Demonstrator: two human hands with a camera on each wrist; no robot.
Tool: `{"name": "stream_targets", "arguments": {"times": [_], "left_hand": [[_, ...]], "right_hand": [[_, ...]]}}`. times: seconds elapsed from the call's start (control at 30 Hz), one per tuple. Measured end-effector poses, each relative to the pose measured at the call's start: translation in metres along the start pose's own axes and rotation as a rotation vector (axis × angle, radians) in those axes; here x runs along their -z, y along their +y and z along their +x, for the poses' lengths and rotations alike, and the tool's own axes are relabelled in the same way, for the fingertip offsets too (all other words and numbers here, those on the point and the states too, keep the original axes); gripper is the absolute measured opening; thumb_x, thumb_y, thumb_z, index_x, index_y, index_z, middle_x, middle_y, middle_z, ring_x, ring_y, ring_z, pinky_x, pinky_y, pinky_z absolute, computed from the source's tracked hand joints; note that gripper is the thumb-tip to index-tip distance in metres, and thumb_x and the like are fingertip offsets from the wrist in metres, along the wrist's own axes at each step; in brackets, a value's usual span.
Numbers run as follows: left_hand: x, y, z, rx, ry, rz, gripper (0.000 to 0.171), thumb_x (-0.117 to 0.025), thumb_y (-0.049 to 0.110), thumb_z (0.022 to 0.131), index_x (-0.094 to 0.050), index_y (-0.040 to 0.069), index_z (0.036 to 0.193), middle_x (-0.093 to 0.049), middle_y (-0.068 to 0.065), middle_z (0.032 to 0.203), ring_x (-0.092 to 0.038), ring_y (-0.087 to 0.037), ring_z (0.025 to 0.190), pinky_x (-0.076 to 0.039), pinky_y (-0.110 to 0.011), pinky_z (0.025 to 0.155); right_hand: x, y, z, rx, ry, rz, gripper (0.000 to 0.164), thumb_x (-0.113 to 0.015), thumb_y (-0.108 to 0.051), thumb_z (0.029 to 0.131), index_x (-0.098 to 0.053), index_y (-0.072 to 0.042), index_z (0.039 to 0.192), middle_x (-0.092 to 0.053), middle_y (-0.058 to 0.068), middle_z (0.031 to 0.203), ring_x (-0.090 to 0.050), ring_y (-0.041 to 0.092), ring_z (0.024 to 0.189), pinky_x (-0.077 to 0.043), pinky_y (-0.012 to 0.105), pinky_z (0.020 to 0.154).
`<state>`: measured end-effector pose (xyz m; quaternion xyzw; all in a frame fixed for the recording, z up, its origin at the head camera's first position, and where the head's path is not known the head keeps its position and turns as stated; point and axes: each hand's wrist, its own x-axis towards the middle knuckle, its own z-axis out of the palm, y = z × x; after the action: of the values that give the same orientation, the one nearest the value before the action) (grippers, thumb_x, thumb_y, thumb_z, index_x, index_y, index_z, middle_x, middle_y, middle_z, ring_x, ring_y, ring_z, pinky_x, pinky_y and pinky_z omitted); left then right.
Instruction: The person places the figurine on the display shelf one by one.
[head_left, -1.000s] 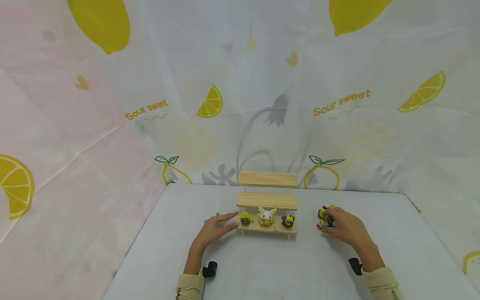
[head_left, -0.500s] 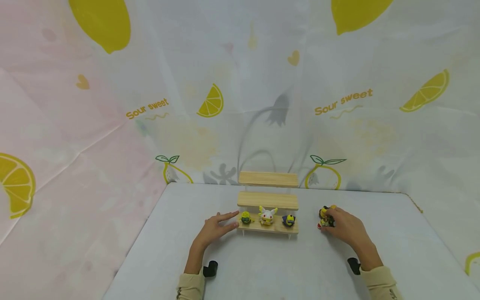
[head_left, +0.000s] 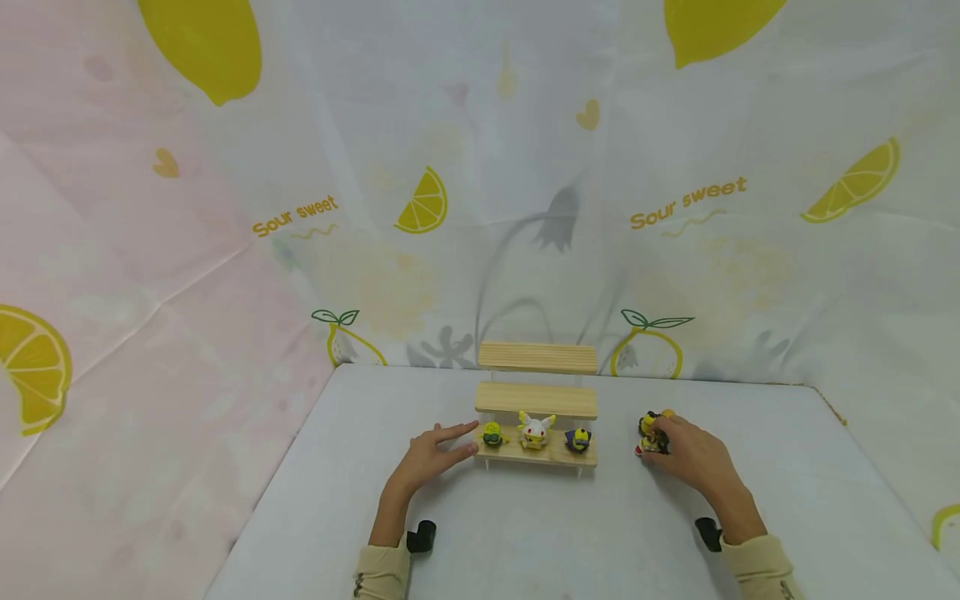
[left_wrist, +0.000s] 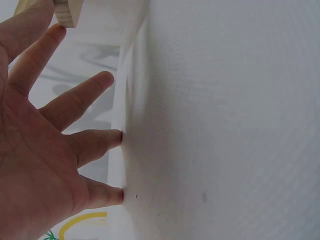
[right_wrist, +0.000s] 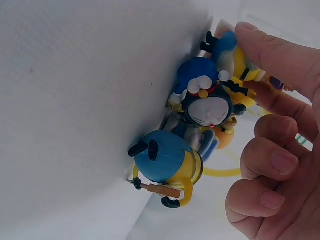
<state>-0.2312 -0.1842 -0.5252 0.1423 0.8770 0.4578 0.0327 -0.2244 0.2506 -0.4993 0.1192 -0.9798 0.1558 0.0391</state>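
Note:
My left hand (head_left: pixel 427 462) reaches to the left end of a three-step wooden display stand (head_left: pixel 536 402), its fingers spread and straight. In the left wrist view, the thumb and index fingertip are right at the end of a board (left_wrist: pixel 69 12), while other fingertips meet the white tabletop. To the right of the stand, my right hand (head_left: pixel 697 454) pinches a yellow toy figurine (right_wrist: pixel 243 64) between thumb and index finger, with the other fingers curled. Below it in the right wrist view lie a Doraemon figurine (right_wrist: pixel 204 107) and a Minion figurine (right_wrist: pixel 170 162) in blue overalls.
On the stand's lowest step stand a yellow-green figurine (head_left: pixel 492 434), a white one with yellow ears (head_left: pixel 535 431) and a yellow and dark blue one (head_left: pixel 578 440). The white table (head_left: pixel 540 533) meets a lemon-print cloth (head_left: pixel 525 275) behind and at the sides.

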Motion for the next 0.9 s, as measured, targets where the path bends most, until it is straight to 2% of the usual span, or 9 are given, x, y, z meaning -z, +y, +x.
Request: {"name": "stream_targets", "arguments": {"times": [0.2,0.4,0.67,0.9], "left_hand": [[0.000,0.000,0.000,0.011,-0.004,-0.007,0.046,-0.070,0.044,0.091,-0.066,0.026,0.133,-0.059,-0.009,0.136,-0.025,-0.055,0.137,0.005,-0.080,0.099],[0.001,0.000,0.000,0.018,0.002,0.003,0.046,-0.070,0.045,0.091,-0.066,0.026,0.133,-0.059,-0.009,0.135,-0.026,-0.054,0.137,0.004,-0.080,0.100],[0.000,-0.001,0.000,0.014,0.003,-0.004,0.046,-0.070,0.045,0.090,-0.066,0.027,0.132,-0.059,-0.009,0.135,-0.025,-0.054,0.138,0.004,-0.080,0.100],[0.000,-0.002,0.000,0.010,0.003,-0.005,0.046,-0.070,0.045,0.091,-0.066,0.027,0.133,-0.059,-0.009,0.136,-0.025,-0.054,0.137,0.004,-0.080,0.099]], "right_hand": [[0.001,-0.001,-0.001,-0.002,0.006,0.004,0.043,-0.085,-0.034,0.077,-0.068,-0.007,0.106,-0.064,0.002,0.092,-0.058,0.016,0.076,-0.051,0.041,0.063],[0.007,-0.006,-0.005,0.037,0.082,0.019,0.038,-0.086,-0.033,0.076,-0.070,-0.010,0.100,-0.063,-0.003,0.088,-0.057,0.013,0.075,-0.050,0.038,0.063],[0.021,-0.017,-0.007,0.062,0.122,0.027,0.033,-0.084,-0.032,0.078,-0.066,-0.011,0.097,-0.063,-0.001,0.091,-0.055,0.013,0.075,-0.047,0.036,0.062],[0.036,-0.030,-0.010,0.116,0.169,0.027,0.032,-0.085,-0.030,0.077,-0.066,-0.014,0.097,-0.060,-0.003,0.084,-0.051,0.009,0.068,-0.043,0.032,0.055]]}}
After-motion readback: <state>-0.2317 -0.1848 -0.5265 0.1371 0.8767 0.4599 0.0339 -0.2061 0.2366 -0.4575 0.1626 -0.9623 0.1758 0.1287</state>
